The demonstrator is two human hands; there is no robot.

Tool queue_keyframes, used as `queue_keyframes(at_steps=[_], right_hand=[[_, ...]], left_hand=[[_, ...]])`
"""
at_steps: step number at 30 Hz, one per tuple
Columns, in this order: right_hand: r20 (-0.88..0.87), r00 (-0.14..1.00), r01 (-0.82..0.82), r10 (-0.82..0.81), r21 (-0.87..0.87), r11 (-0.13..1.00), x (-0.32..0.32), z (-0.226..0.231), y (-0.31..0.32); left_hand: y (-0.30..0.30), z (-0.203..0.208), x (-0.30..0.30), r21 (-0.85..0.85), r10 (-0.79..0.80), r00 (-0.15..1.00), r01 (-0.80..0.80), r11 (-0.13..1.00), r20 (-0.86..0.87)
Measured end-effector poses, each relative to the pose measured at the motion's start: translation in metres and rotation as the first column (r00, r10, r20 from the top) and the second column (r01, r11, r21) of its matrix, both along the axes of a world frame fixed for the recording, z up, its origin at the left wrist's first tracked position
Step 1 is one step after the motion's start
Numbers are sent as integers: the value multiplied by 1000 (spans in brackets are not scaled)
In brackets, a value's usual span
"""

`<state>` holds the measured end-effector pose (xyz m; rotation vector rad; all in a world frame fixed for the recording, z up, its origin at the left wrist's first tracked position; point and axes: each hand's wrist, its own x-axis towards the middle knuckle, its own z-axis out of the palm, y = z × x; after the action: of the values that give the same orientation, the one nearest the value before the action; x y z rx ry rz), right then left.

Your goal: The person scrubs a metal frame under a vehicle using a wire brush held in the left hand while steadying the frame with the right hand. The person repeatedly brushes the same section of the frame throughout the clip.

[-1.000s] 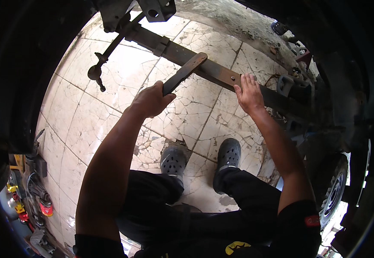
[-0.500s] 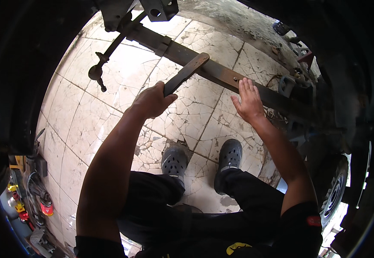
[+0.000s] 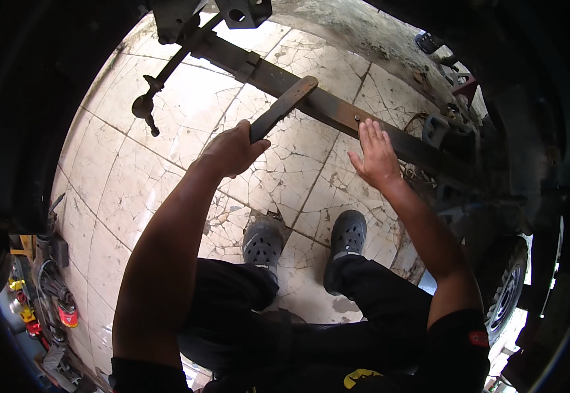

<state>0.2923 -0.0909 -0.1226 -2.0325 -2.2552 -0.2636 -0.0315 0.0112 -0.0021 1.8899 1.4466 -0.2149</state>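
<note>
My left hand (image 3: 236,150) is wrapped round the lower end of a flat steel bar (image 3: 283,108) with a rounded, rust-brown tip. That tip overlaps a long dark leaf spring (image 3: 327,108), which runs slantwise from upper left to right. My right hand (image 3: 378,154) lies against the spring's near edge with fingers stretched out and the thumb apart, holding nothing. Just above its fingertips, a small bolt (image 3: 357,118) pokes up from a rusty patch. A clamp band (image 3: 249,67) wraps the spring farther up.
A dark rod with a ball-shaped joint (image 3: 142,106) hangs at upper left beneath a metal bracket (image 3: 245,13). Cracked tiles (image 3: 167,131) cover the floor. Metal parts (image 3: 445,134) crowd the right side near a wheel (image 3: 509,291). Tools and a red can (image 3: 68,316) lie at lower left.
The view has shifted slightly. My right hand has moved a little left along the spring, and its fingers stay stretched. My left hand keeps its grip on the flat steel bar.
</note>
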Motion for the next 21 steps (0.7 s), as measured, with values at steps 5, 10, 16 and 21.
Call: queue_keyframes(at_steps=[5, 10, 16, 21], right_hand=[[-32, 983, 177, -179, -56, 983, 14, 3, 29], [-18, 999, 36, -37, -39, 999, -6, 0, -5], [-28, 989, 142, -144, -70, 987, 13, 4, 25], [8, 996, 87, -87, -93, 992, -5, 4, -9]], left_hand=[[-2, 0, 5, 29, -31, 999, 31, 999, -15], [0, -12, -3, 103, -68, 997, 73, 992, -46], [1, -20, -3, 135, -32, 996, 20, 991, 88], [2, -22, -7, 173, -53, 997, 43, 984, 54]])
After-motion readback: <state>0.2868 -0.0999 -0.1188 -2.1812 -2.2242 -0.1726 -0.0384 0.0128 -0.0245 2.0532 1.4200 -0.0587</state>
